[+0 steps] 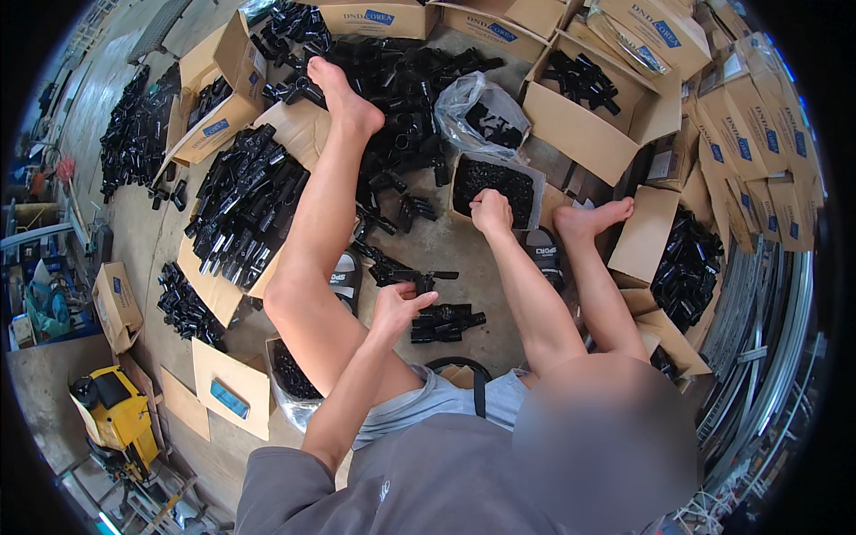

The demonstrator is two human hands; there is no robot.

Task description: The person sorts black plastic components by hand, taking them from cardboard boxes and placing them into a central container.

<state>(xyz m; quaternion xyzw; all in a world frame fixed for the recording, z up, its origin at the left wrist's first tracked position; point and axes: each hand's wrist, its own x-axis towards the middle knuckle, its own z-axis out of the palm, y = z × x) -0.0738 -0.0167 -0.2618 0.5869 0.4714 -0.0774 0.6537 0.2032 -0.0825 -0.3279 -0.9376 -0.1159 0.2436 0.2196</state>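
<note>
Between my legs, my left hand (399, 310) grips a black plastic bracket-like part (430, 280), thumb pointing out to the right. My right hand (492, 212) is at the near edge of an open box filled with small black pieces (495, 183). Its fingers are curled together, and whatever they pinch is too small or hidden to make out. Just below the held part, several similar black parts (446, 323) lie in a small stack on the floor. More loose black parts (415, 212) are scattered beyond my left hand.
Large piles of black parts (250, 201) lie on cardboard at the left. A clear plastic bag (473, 94) stands behind the box of small pieces. Open cartons (580, 134) ring the far side and right. A phone (230, 398) rests on a carton flap, lower left.
</note>
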